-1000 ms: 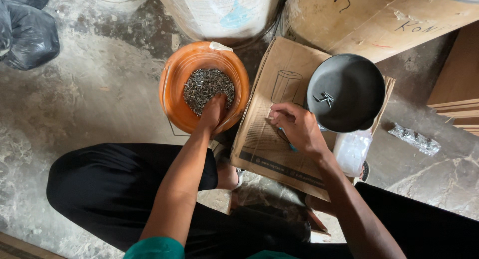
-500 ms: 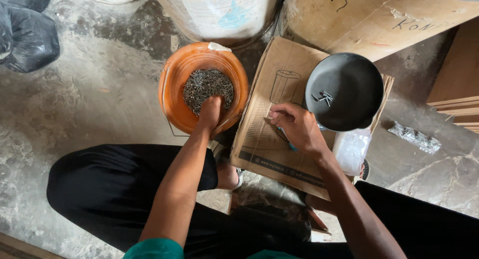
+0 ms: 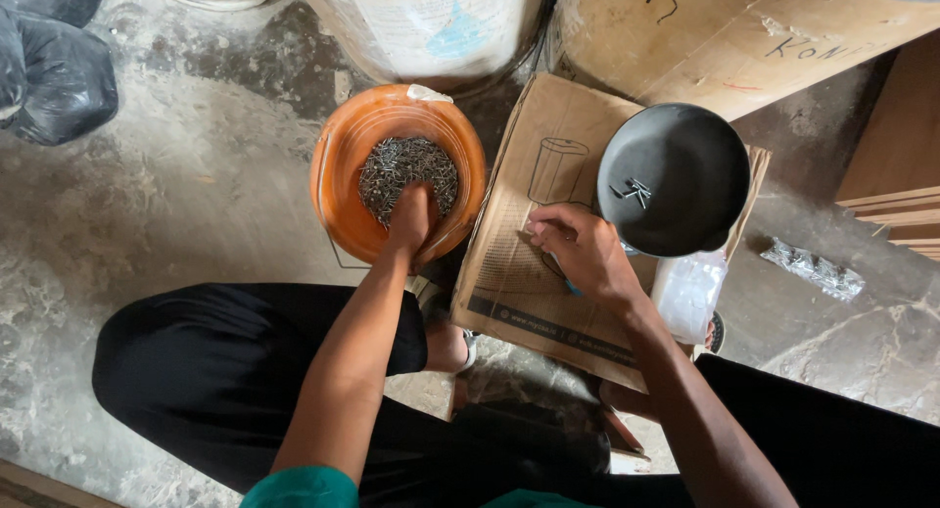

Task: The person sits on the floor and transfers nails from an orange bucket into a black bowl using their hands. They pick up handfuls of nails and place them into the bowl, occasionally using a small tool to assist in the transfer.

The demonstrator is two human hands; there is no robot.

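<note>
Head view, looking down at our two hands, well apart. Left hand [image 3: 413, 217] is sunk fingers-first into the heap of small nails [image 3: 406, 170] inside the orange bowl [image 3: 338, 165]; fingers are buried, so we cannot tell whether they are closed on any nails. Right hand [image 3: 580, 249] rests on the flattened cardboard [image 3: 519, 273], fingers curled loosely; something thin and blue shows under the palm, too hidden to identify, so grip cannot be told.

Progress, judged from the lay: the black dish [image 3: 676, 175] just beyond the right hand holds only a few nails [image 3: 634, 189], while the orange bowl remains well filled. Most of the heap looks unmoved.

Surroundings: a clear plastic bag [image 3: 690, 293] lies just right of the right wrist, partly under the dish. Beyond both hands stand a pale drum [image 3: 431, 23] and a large carton [image 3: 744, 38]. A black sack [image 3: 59, 72] sits far left on the concrete floor [image 3: 176, 195]; a foil wrapper [image 3: 813, 270] lies far right. Nothing lies between bowl and dish except the cardboard.
</note>
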